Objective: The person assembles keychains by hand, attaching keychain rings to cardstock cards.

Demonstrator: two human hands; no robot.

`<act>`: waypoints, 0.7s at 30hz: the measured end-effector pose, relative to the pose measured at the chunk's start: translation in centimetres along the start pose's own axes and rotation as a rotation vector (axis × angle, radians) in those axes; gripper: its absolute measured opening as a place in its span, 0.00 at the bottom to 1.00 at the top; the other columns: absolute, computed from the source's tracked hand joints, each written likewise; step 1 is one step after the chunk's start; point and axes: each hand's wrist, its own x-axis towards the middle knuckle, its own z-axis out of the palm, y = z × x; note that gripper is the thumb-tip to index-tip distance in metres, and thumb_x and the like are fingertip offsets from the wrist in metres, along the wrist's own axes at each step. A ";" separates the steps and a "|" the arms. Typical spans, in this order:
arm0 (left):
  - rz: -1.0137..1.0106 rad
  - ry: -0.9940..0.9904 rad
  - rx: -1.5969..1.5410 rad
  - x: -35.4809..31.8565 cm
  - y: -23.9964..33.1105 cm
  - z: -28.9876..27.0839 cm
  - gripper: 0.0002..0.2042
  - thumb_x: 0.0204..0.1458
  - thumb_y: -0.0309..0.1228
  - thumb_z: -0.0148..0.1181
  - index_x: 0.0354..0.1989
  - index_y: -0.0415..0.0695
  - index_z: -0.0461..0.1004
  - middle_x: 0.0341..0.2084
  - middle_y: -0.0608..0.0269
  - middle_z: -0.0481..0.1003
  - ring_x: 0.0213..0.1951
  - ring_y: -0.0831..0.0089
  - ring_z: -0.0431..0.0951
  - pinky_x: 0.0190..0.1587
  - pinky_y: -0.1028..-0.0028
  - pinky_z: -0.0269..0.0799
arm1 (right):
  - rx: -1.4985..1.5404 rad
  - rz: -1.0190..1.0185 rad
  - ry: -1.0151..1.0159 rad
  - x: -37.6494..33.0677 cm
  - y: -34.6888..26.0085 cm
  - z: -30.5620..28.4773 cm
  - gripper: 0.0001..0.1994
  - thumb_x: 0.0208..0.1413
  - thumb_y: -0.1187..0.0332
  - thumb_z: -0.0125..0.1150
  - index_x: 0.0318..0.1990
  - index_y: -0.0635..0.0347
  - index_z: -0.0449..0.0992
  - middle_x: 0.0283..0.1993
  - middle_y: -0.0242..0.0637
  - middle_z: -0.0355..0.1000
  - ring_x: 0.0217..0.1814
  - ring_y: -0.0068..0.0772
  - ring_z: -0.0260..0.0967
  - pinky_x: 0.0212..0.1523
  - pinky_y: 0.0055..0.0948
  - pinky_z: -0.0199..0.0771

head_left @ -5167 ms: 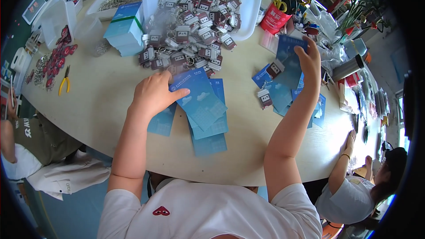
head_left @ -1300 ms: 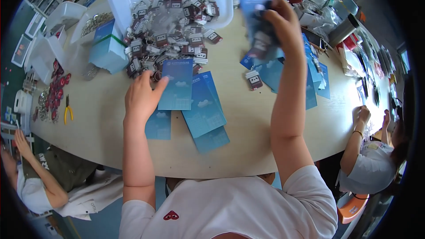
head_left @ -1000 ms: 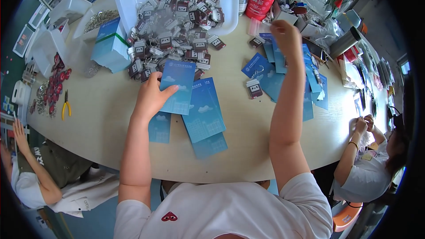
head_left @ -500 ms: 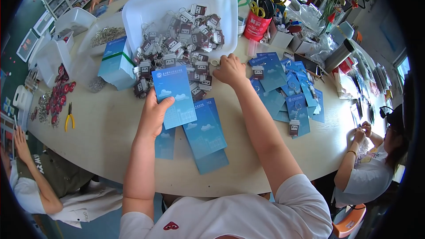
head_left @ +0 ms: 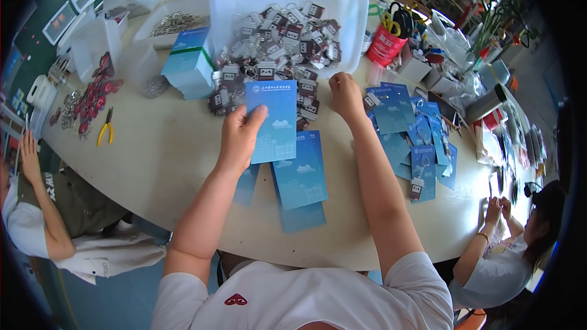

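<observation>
My left hand [head_left: 240,138] holds a blue card [head_left: 273,120] upright by its left edge, above a small stack of blue cards [head_left: 299,180] on the round table [head_left: 159,159]. My right hand [head_left: 347,96] reaches into the pile of small dark keychains [head_left: 269,55] that spills out of a white tray [head_left: 348,9]; its fingers are curled at the pile's right edge, and I cannot tell whether they hold one. To the right lie several blue cards with keychains attached [head_left: 411,137].
A light blue box [head_left: 191,70] stands left of the pile. Yellow-handled pliers [head_left: 106,128] and red pieces [head_left: 92,95] lie far left. A red cup of scissors [head_left: 387,43] stands behind. Other people sit at the left [head_left: 36,208], lower right [head_left: 520,250] and far side.
My right hand set a finished card down on the right, then swung left to the keychain pile. My left hand lifted a blue card off the stack.
</observation>
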 end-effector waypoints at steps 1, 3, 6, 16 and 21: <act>0.009 0.022 0.002 0.0 -0.1 -0.4 0.09 0.54 0.33 0.53 0.35 0.39 0.72 0.27 0.71 0.71 0.30 0.86 0.66 0.33 0.82 0.62 | 0.200 -0.048 0.037 0.2 -1.7 -0.7 0.06 0.52 0.70 0.51 0.33 0.63 0.69 0.34 0.45 0.69 0.38 0.41 0.70 0.37 0.35 0.68; 0.017 0.069 -0.008 -0.1 -0.2 -0.7 0.08 0.53 0.32 0.54 0.34 0.39 0.73 0.26 0.72 0.70 0.30 0.86 0.65 0.32 0.82 0.61 | 0.492 0.014 -0.025 -0.4 -5.2 -2.4 0.06 0.55 0.71 0.50 0.32 0.66 0.67 0.31 0.44 0.69 0.35 0.37 0.70 0.34 0.27 0.68; -0.006 0.102 -0.014 -0.2 0.3 -0.5 0.07 0.53 0.30 0.54 0.35 0.40 0.73 0.27 0.72 0.71 0.31 0.86 0.66 0.35 0.82 0.62 | 0.809 -0.159 -0.160 -2.0 -8.5 -3.4 0.06 0.55 0.72 0.50 0.32 0.66 0.67 0.33 0.43 0.68 0.35 0.34 0.68 0.36 0.24 0.67; 0.094 0.000 -0.186 -1.2 1.2 1.2 0.10 0.55 0.28 0.50 0.45 0.41 0.69 0.37 0.69 0.71 0.40 0.84 0.67 0.45 0.79 0.62 | 0.353 -0.675 0.143 -5.7 -13.6 -2.8 0.06 0.43 0.76 0.59 0.30 0.60 0.70 0.38 0.38 0.68 0.39 0.41 0.67 0.39 0.34 0.64; 0.153 0.070 -0.172 -1.5 1.2 1.5 0.09 0.56 0.29 0.49 0.41 0.40 0.71 0.33 0.70 0.72 0.36 0.85 0.67 0.41 0.81 0.63 | 0.214 -0.729 0.198 -6.3 -14.1 -3.2 0.07 0.41 0.75 0.61 0.30 0.60 0.71 0.38 0.36 0.68 0.39 0.38 0.67 0.40 0.33 0.62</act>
